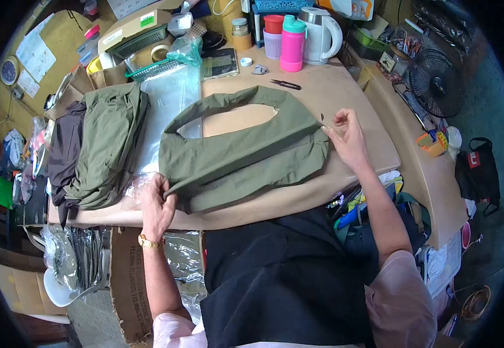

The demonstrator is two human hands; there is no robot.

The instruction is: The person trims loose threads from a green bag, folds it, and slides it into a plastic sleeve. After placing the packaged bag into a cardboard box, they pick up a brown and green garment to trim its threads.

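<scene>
An olive green cloth bag (234,151) with a wide loop strap lies spread flat on the brown-covered table (316,203). My left hand (158,203) is closed on its lower left corner. At the other end, my right hand (347,139) pinches the bag's right edge between thumb and fingers. Beyond the bag lies a pair of dark thread snips (287,84), apart from both hands. To the left is a folded pile of olive green cloth (110,145), with dark brown cloth (66,145) beside it. Clear plastic sheets (171,95) lie between the pile and the bag.
A pink bottle (292,49), a lidded cup (272,37) and a kettle (320,37) stand at the back edge. Green baskets (147,66) fill the back left. A black fan (436,81) is at the right. A cardboard box (127,278) stands below the table.
</scene>
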